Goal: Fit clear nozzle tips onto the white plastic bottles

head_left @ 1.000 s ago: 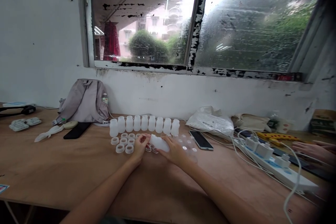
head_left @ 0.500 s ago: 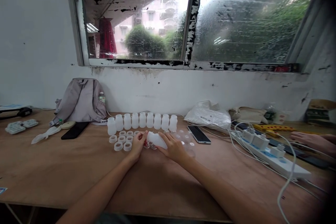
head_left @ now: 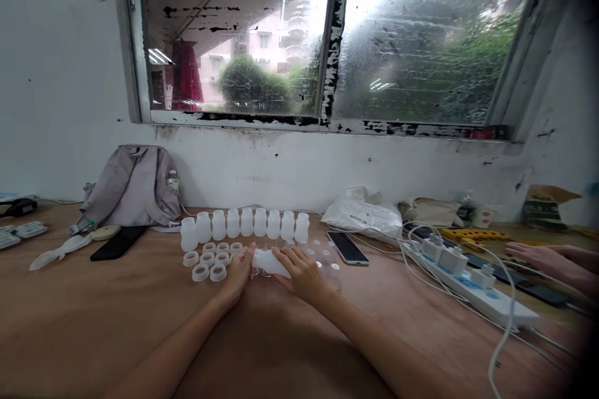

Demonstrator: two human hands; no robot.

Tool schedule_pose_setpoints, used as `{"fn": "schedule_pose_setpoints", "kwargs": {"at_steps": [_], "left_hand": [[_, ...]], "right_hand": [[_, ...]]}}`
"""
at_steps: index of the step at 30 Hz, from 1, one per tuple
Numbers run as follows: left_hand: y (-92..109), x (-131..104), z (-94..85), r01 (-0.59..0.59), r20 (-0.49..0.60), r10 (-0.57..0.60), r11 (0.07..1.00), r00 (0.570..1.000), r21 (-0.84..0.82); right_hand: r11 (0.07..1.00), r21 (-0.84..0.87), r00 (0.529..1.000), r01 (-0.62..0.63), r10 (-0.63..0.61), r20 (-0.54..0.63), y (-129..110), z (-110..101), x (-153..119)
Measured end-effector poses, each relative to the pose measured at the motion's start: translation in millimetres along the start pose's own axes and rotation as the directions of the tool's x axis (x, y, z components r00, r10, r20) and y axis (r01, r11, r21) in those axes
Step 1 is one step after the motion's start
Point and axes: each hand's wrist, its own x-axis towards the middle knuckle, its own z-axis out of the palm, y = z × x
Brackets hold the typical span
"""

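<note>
A small translucent white plastic bottle (head_left: pixel 270 263) lies sideways between my two hands, just above the table. My right hand (head_left: pixel 299 271) wraps round its body, fingers over the top. At its neck end my left hand (head_left: pixel 239 274) is closed, thumb and fingers pressed against it; what else it may hold is hidden. Behind stands a row of similar upright bottles (head_left: pixel 233 223). Several white screw rings (head_left: pixel 218 272) lie left of my left hand. Clear round pieces (head_left: pixel 333 269) are spread right of my right hand, some partly covered by it.
A phone (head_left: pixel 349 248) and a plastic bag (head_left: pixel 362 212) lie to the right, near a power strip (head_left: pixel 491 299) with loose white cables. Another person's hand (head_left: pixel 533 255) rests at far right. A backpack (head_left: pixel 128 187) and black phone (head_left: pixel 118 243) are left.
The view has shifted slightly. The bottle stays between both hands. A red bit seen by my left fingers earlier no longer shows.
</note>
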Motion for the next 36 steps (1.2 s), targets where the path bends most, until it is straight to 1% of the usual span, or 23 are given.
{"fn": "schedule_pose_setpoints", "kwargs": {"at_steps": [6,8,10,12,14,15,17,19,21,22,23,24,27,28,29,30,31,33,34,35,36], "left_hand": [[5.3,-2.7,-2.6,0.069,-0.004,-0.069,0.996,0.998,0.049],[6.7,-3.7,-2.3,0.068,-0.019,-0.066,0.995,0.998,0.068],[7.7,-3.9,-1.1,0.031,-0.035,-0.029,0.997,0.999,0.064],[9.5,-2.5,-0.2,-0.01,-0.041,0.011,1.0,0.999,0.026],[13.3,0.2,-0.9,-0.02,-0.012,0.019,0.999,1.0,-0.028],[16.0,1.8,-2.2,-0.014,0.014,0.014,0.998,1.0,-0.055],[23.0,4.7,-6.2,0.015,0.08,-0.005,0.993,0.997,-0.115],[30.8,6.1,-10.5,0.063,0.143,-0.035,0.978,0.989,-0.199],[37.3,5.7,-12.7,0.104,0.182,-0.049,0.947,0.982,-0.305],[39.4,5.0,-12.6,0.118,0.191,-0.053,0.93,0.98,-0.349],[40.5,4.0,-11.8,0.126,0.186,-0.059,0.918,0.981,-0.375],[40.6,3.0,-10.5,0.133,0.168,-0.074,0.916,0.983,-0.378],[36.0,1.8,-7.6,0.169,0.091,-0.149,0.944,0.985,-0.283],[34.1,2.3,-8.1,0.174,0.08,-0.159,0.95,0.984,-0.26],[32.7,3.1,-9.6,0.178,0.091,-0.16,0.95,0.983,-0.256],[32.2,4.1,-12.0,0.181,0.123,-0.152,0.945,0.981,-0.272],[32.6,5.1,-14.7,0.188,0.167,-0.142,0.935,0.976,-0.3],[35.6,5.5,-19.6,0.217,0.258,-0.128,0.911,0.958,-0.352],[37.5,4.6,-20.6,0.233,0.293,-0.125,0.9,0.948,-0.368],[39.0,2.7,-20.1,0.245,0.316,-0.125,0.895,0.941,-0.374],[39.9,-0.1,-17.9,0.256,0.324,-0.135,0.894,0.936,-0.369]], "right_hand": [[1.0,0.002,0.999,0.02,-0.02,-0.038,-2.1,0.0,-1.1],[0.999,0.045,0.999,0.016,-0.015,-0.033,-4.1,-0.2,-1.4],[0.99,0.136,0.999,-0.036,0.04,-0.03,-7.2,-0.1,-1.8],[0.952,0.267,0.986,-0.149,0.164,-0.035,-11.1,0.1,-1.5],[0.862,0.429,0.953,-0.272,0.303,-0.004,-14.9,0.1,-0.1],[0.799,0.508,0.934,-0.323,0.356,0.034,-16.6,-0.1,1.2],[0.657,0.635,0.896,-0.407,0.424,0.136,-19.1,-0.8,4.2],[0.5,0.724,0.856,-0.475,0.452,0.249,-20.9,-1.5,7.1],[0.342,0.785,0.826,-0.516,0.441,0.35,-22.4,-1.4,9.0],[0.278,0.803,0.817,-0.526,0.427,0.387,-23.0,-1.0,9.4],[0.236,0.813,0.81,-0.533,0.421,0.408,-23.7,-0.2,9.7],[0.221,0.815,0.804,-0.535,0.429,0.411,-24.2,0.9,9.7],[0.257,0.807,0.791,-0.532,0.491,0.365,-25.0,4.5,8.8],[0.246,0.807,0.782,-0.537,0.505,0.366,-25.1,5.1,8.4],[0.201,0.811,0.767,-0.549,0.506,0.394,-25.3,5.0,8.0],[0.12,0.814,0.749,-0.568,0.486,0.451,-25.7,4.2,7.6],[0.012,0.809,0.728,-0.588,0.444,0.523,-26.3,2.6,7.4],[-0.206,0.752,0.693,-0.626,0.297,0.657,-28.5,-1.8,7.6],[-0.276,0.718,0.684,-0.64,0.221,0.695,-30.1,-4.0,8.0],[-0.303,0.699,0.685,-0.648,0.169,0.709,-32.0,-5.4,8.3],[-0.285,0.708,0.695,-0.646,0.163,0.7,-34.1,-5.9,8.6]]}}
